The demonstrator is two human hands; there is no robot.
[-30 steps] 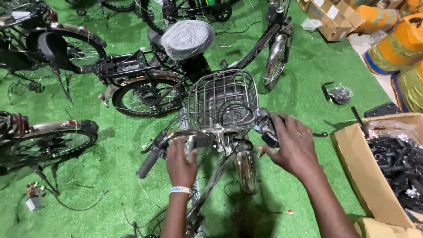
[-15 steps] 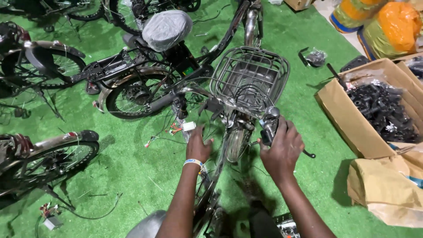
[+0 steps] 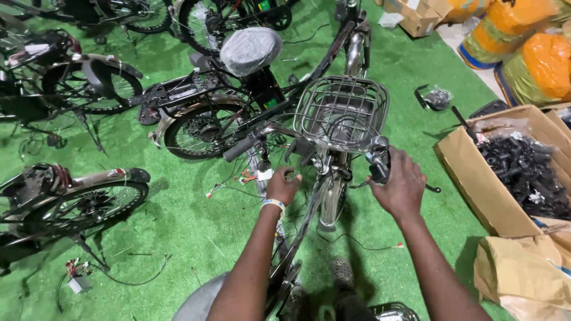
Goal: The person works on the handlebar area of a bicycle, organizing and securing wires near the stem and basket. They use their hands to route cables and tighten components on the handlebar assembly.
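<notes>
An electric bicycle stands in front of me with a wire front basket [image 3: 342, 113] and black handlebar grips. My right hand [image 3: 402, 185] is closed around the right handlebar grip, just under its black control unit [image 3: 379, 159]. My left hand [image 3: 282, 184], with a pale wristband, is shut on something small beside the head tube, near a bundle of loose coloured wires [image 3: 250, 176]; what it grips is hidden. The left handlebar grip [image 3: 241, 148] sticks out free above that hand. The chrome front fork [image 3: 331, 205] runs down between my arms.
Other bicycles stand on the green turf: one with a plastic-wrapped saddle [image 3: 250, 50] just behind, two at the left [image 3: 77, 202]. An open cardboard box of black parts [image 3: 523, 172] sits at the right, a brown paper bag [image 3: 523, 273] below it, orange sacks [image 3: 538, 56] top right.
The view has shifted slightly, so the bicycle sits lower in view. My left hand has moved a little nearer the head tube. My right hand stays on the right grip.
</notes>
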